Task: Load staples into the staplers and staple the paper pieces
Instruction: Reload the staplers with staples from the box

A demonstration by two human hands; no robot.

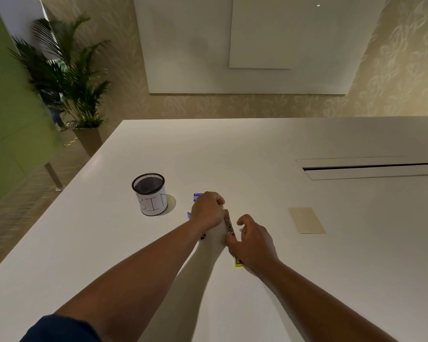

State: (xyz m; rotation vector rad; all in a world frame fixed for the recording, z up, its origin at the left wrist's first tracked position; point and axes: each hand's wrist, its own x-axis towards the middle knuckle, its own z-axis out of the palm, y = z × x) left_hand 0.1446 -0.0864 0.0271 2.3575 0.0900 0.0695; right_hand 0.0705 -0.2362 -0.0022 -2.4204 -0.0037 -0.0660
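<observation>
A stapler [229,223] with a metal magazine and a yellow end lies opened out on the white table [307,280]. My left hand [206,211] is closed over its far end. My right hand [253,239] grips the near part, with the yellow tip [238,264] poking out under the palm. A blue staple box [197,196] sits just behind my left hand, mostly hidden by it. A tan paper piece [307,220] lies flat to the right, apart from both hands.
A black mesh cup [150,193] with a white label reading "BIN" stands left of my hands. A long cable slot [367,167] is set into the table at the far right. A potted palm [74,77] stands beyond the table's left corner.
</observation>
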